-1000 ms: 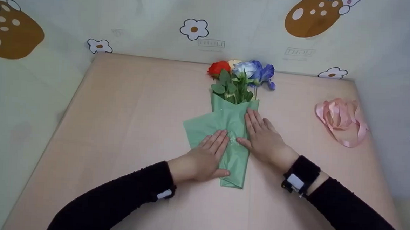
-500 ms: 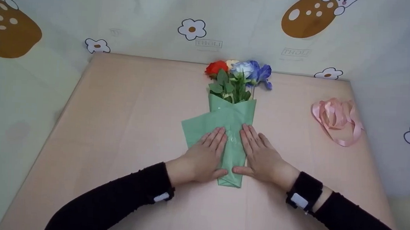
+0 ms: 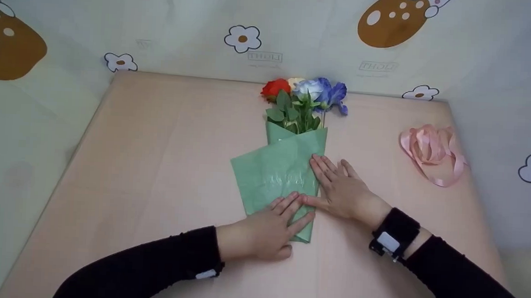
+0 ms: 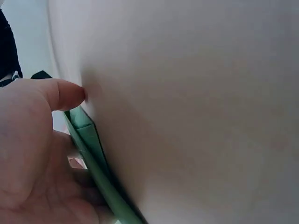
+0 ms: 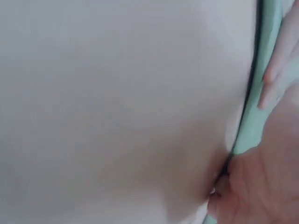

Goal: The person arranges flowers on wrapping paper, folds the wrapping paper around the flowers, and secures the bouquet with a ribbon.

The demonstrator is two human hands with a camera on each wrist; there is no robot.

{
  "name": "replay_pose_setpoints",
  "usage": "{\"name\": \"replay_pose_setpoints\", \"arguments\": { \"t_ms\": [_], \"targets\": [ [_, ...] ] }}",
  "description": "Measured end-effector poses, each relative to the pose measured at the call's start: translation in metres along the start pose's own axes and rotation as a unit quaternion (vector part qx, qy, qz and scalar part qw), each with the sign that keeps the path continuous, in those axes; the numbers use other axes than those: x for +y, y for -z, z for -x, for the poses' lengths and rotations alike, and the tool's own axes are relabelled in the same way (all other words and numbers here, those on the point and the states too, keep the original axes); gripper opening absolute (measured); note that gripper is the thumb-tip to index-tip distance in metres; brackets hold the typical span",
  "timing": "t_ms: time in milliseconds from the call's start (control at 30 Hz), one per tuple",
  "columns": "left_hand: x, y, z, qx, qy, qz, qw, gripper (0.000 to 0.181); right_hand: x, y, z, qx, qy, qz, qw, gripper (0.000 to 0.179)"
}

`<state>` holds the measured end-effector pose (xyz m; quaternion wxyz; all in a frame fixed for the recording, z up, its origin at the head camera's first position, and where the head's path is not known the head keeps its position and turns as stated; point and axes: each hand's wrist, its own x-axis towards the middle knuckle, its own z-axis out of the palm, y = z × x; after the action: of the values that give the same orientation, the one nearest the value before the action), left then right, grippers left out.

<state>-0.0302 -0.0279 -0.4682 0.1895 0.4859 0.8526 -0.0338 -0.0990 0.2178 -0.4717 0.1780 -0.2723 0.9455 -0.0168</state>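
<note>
Green wrapping paper [image 3: 264,165] lies folded around a bouquet on the table, with a loose flap sticking out to the left. From its top show a red rose [image 3: 275,89], a pale blue rose [image 3: 308,88], a blue iris [image 3: 336,97], part of a cream flower and green leaves. My left hand [image 3: 270,228] rests with extended fingers across the lower part of the paper, thumb near the table. Along the right edge my right hand [image 3: 347,192] presses with straight fingers, its thumb on the paper beside the left fingertips. The left wrist view shows the paper's edge [image 4: 93,149] under the palm.
A loose coil of pink ribbon [image 3: 431,148] lies at the right of the pink-covered table [image 3: 165,162]. Behind the table hangs a pale cloth [image 3: 186,22] printed with flowers and brown shapes.
My left hand has slid down the paper towards me, baring more of its middle. My right hand moved down the right edge, then slightly back up, its thumb now near the left fingertips.
</note>
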Motion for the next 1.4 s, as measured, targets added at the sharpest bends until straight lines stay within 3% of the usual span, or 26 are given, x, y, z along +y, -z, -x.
{"name": "replay_pose_setpoints", "arguments": {
  "t_ms": [100, 267, 400, 533, 767, 933, 1033, 1167, 1267, 1400],
  "targets": [
    [-0.001, -0.001, 0.0, 0.004, -0.009, 0.007, 0.9999, 0.079, 0.009, 0.005, -0.016, 0.013, -0.019, -0.004, 0.9997, 0.105],
    [0.002, -0.001, -0.001, 0.011, -0.024, -0.027, 0.9993, 0.074, 0.025, 0.018, -0.039, 0.019, -0.061, -0.01, 0.9979, 0.104],
    [0.007, 0.001, -0.002, 0.011, -0.029, -0.053, 0.9981, 0.073, 0.034, 0.025, -0.046, 0.005, -0.083, 0.002, 0.9965, 0.104],
    [0.009, 0.003, -0.001, 0.008, -0.028, -0.053, 0.9982, 0.071, 0.036, 0.026, -0.046, -0.002, -0.087, 0.012, 0.9961, 0.105],
    [0.008, 0.003, -0.003, 0.008, -0.028, -0.018, 0.9994, 0.07, 0.011, 0.015, -0.036, 0.02, -0.111, 0.007, 0.9936, 0.092],
    [0.004, -0.001, 0.0, 0.008, -0.032, -0.016, 0.9993, 0.072, -0.017, 0.001, -0.02, 0.021, -0.05, -0.046, 0.9975, 0.082],
    [-0.004, -0.004, 0.002, 0.016, -0.052, -0.001, 0.9985, 0.077, -0.021, -0.005, -0.013, 0.025, -0.026, -0.075, 0.9965, 0.085],
    [-0.024, -0.005, 0.006, 0.026, -0.066, 0.08, 0.9942, 0.085, -0.017, -0.009, -0.012, 0.044, -0.004, -0.071, 0.9965, 0.084],
    [-0.043, -0.004, 0.005, 0.038, -0.039, 0.132, 0.9898, 0.085, -0.016, -0.01, -0.013, 0.049, 0.008, -0.061, 0.9969, 0.083],
    [-0.067, 0.0, -0.005, 0.068, 0.023, 0.1, 0.9924, 0.086, -0.02, -0.012, -0.014, 0.061, 0.002, -0.049, 0.9969, 0.085]
  ]
}}
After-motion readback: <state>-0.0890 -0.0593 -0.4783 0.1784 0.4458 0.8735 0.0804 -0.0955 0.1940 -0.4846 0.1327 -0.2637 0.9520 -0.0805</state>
